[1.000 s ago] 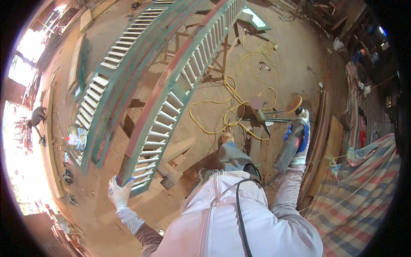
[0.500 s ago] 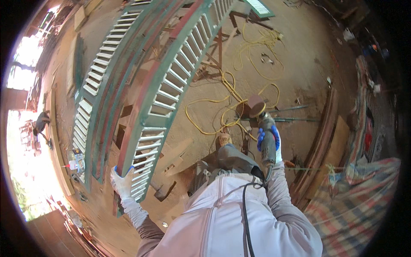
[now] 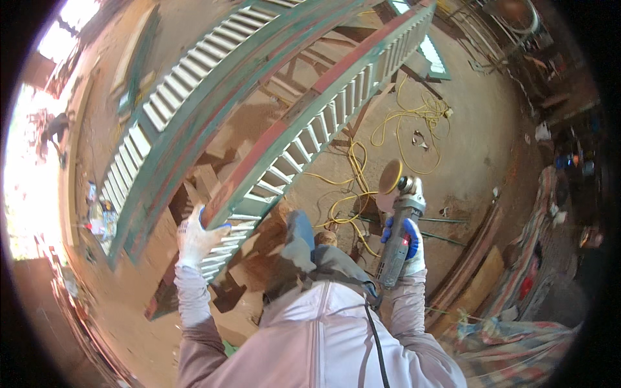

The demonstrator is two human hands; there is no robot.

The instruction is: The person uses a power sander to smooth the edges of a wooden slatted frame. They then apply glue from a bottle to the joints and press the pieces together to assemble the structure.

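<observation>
- Green slatted shutter (image 3: 275,153) slants from eight to one o'clock; left hand (image 3: 196,240) clasps its near end.
- Right hand (image 3: 411,249), at four o'clock, grips a grey sander (image 3: 402,216), disc (image 3: 389,176) toward twelve.

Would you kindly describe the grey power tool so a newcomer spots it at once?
Find the long green and red slatted panel that the white-gloved left hand grips. To its right, the blue and white gloved right hand holds the grey power tool. Its round tan disc separates it from the pinkish disc behind.
</observation>
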